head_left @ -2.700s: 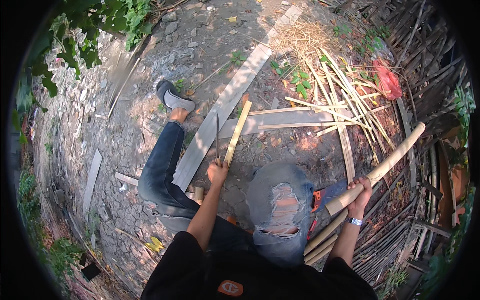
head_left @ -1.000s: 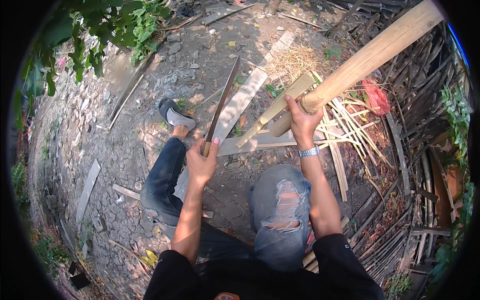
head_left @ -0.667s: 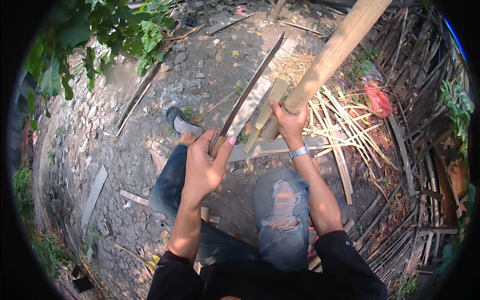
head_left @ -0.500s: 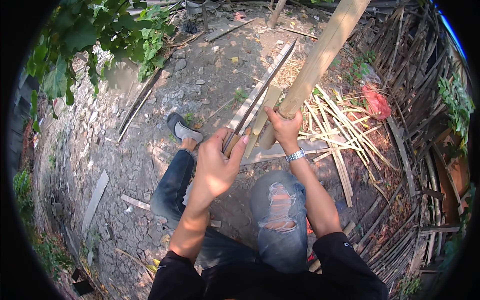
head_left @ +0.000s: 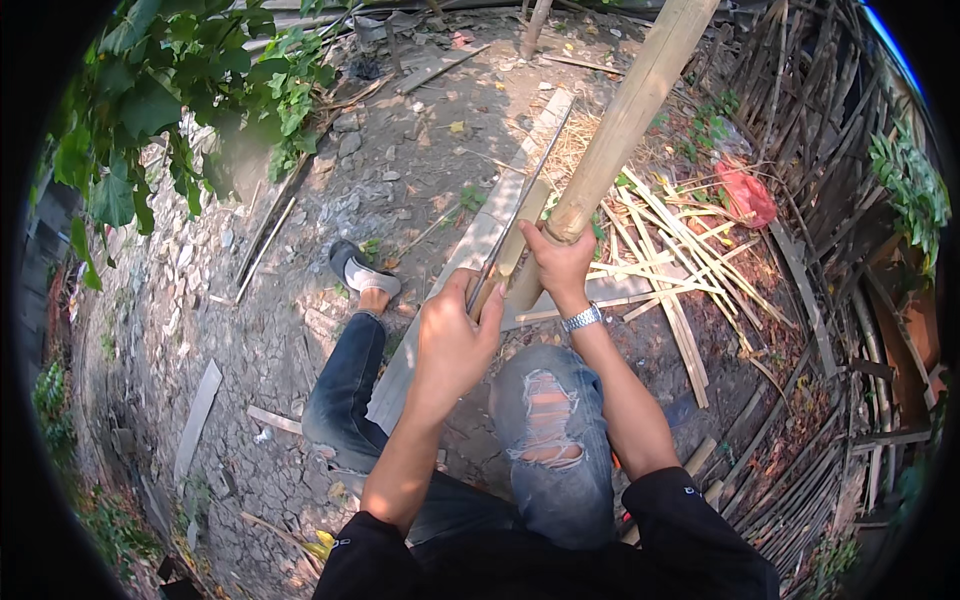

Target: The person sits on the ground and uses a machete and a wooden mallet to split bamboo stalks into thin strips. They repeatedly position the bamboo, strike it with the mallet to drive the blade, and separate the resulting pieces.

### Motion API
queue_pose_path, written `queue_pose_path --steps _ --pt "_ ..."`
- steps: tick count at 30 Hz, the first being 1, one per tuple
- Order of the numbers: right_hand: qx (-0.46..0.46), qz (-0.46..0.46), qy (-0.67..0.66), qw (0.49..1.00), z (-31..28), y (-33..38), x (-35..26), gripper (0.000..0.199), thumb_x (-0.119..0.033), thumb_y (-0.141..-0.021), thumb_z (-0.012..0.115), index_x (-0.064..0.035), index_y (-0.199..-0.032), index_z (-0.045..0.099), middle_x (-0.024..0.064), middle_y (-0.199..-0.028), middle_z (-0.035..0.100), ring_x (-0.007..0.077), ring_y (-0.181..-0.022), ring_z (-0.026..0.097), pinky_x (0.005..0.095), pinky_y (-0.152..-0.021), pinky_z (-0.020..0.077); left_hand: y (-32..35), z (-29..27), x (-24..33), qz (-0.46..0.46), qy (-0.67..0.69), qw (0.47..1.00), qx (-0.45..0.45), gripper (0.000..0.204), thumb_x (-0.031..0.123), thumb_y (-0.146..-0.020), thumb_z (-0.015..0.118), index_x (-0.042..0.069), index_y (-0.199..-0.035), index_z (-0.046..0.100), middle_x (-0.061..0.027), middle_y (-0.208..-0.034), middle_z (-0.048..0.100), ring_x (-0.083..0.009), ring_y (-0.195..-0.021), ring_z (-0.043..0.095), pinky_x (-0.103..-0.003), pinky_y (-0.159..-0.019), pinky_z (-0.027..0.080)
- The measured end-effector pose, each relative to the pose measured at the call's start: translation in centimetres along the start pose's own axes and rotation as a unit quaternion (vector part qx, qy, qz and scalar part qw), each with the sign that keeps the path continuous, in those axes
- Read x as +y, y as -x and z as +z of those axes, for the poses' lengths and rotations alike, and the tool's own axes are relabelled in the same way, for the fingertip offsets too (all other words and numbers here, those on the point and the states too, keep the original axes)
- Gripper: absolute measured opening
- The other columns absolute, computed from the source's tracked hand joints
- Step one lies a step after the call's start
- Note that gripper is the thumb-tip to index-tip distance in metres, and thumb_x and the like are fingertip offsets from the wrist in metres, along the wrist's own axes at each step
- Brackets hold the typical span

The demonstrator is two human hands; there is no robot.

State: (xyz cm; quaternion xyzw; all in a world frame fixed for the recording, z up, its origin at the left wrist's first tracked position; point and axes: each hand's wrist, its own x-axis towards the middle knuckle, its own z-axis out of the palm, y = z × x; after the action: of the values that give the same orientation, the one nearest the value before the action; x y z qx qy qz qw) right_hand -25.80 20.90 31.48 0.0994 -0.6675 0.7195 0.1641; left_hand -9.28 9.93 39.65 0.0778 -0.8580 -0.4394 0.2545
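My left hand (head_left: 458, 330) is closed around the handle of a long, narrow-bladed knife (head_left: 524, 192). Its dark blade points up and away, alongside a flat piece of split bamboo (head_left: 531, 208). The blade lies very close to that piece; I cannot tell whether it cuts into it. A thick bamboo pole (head_left: 628, 120) slants in from the upper right, and my right hand (head_left: 562, 262) wraps round its lower part, thumb on the near side. The split piece lies between blade and pole, its lower end partly hidden by my fingers.
A grey plank (head_left: 490, 222) lies on cracked, stony ground under the work. To the right are a heap of thin bamboo strips (head_left: 670, 270), a red plastic bag (head_left: 746, 192) and stacked sticks (head_left: 790, 110). Leafy vines (head_left: 150, 100) hang at the upper left.
My left hand has come closer to my right hand, bringing the knife nearer the pole, with its blade now showing thinner. My right hand keeps its hold on the pole. The whole view has shifted slightly.
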Motion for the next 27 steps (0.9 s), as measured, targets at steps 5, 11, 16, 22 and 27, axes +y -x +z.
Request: queue_pose_path --steps 5,11,16,22,27 --pt "-0.01 0.008 0.022 1.0 0.0 -0.2 0.2 0.043 -0.013 -0.077 0.088 0.001 -0.107 0.061 0.0085 -0.091 0.072 0.0169 -0.08 0.071 0.0327 -0.071 0.0569 0.0 0.2 0.7 0.01 0.015 1.0 0.005 0.022 0.018 -0.096 0.07 -0.003 -0.097 0.064 -0.0213 -0.079 0.068 -0.0388 -0.072 0.067 -0.043 -0.069 0.051" --pt "0.003 -0.038 0.017 0.999 0.2 0.0 -0.1 0.042 -0.015 -0.077 0.093 -0.0001 -0.101 0.061 0.0062 -0.087 0.072 0.0128 -0.076 0.068 0.0299 -0.069 0.0571 -0.3 0.3 0.5 -0.017 0.009 1.0 -0.014 0.022 0.017 -0.096 0.069 -0.005 -0.098 0.064 -0.0236 -0.079 0.069 -0.0404 -0.075 0.069 -0.044 -0.067 0.052" --pt "0.0 -0.047 0.039 0.998 0.1 -0.1 -0.1 0.043 -0.015 -0.077 0.092 0.0004 -0.103 0.062 0.0064 -0.09 0.072 0.0134 -0.08 0.069 0.031 -0.073 0.0577 -0.3 0.3 1.0 -0.04 0.0 0.999 -0.016 0.025 0.018 -0.096 0.069 -0.006 -0.097 0.065 -0.0232 -0.079 0.069 -0.0387 -0.074 0.069 -0.044 -0.068 0.051" --pt "-0.007 -0.046 0.035 0.998 0.3 0.2 -0.8 0.044 -0.015 -0.076 0.092 0.0005 -0.104 0.062 0.0068 -0.089 0.072 0.0159 -0.078 0.07 0.0323 -0.071 0.0575 -0.3 0.1 1.1 -0.038 -0.006 0.999 -0.011 0.026 0.019 -0.096 0.069 -0.007 -0.099 0.065 -0.0235 -0.078 0.069 -0.0387 -0.073 0.069 -0.044 -0.068 0.051" --pt "-0.021 -0.045 0.049 0.998 0.2 0.1 -0.6 0.041 -0.016 -0.077 0.087 0.0011 -0.106 0.064 0.0112 -0.088 0.074 0.0186 -0.078 0.072 0.0348 -0.072 0.0572 -0.3 0.1 0.9 -0.051 -0.021 0.998 -0.009 0.026 0.019 -0.096 0.07 -0.006 -0.1 0.067 -0.0224 -0.077 0.069 -0.037 -0.071 0.069 -0.043 -0.068 0.052"
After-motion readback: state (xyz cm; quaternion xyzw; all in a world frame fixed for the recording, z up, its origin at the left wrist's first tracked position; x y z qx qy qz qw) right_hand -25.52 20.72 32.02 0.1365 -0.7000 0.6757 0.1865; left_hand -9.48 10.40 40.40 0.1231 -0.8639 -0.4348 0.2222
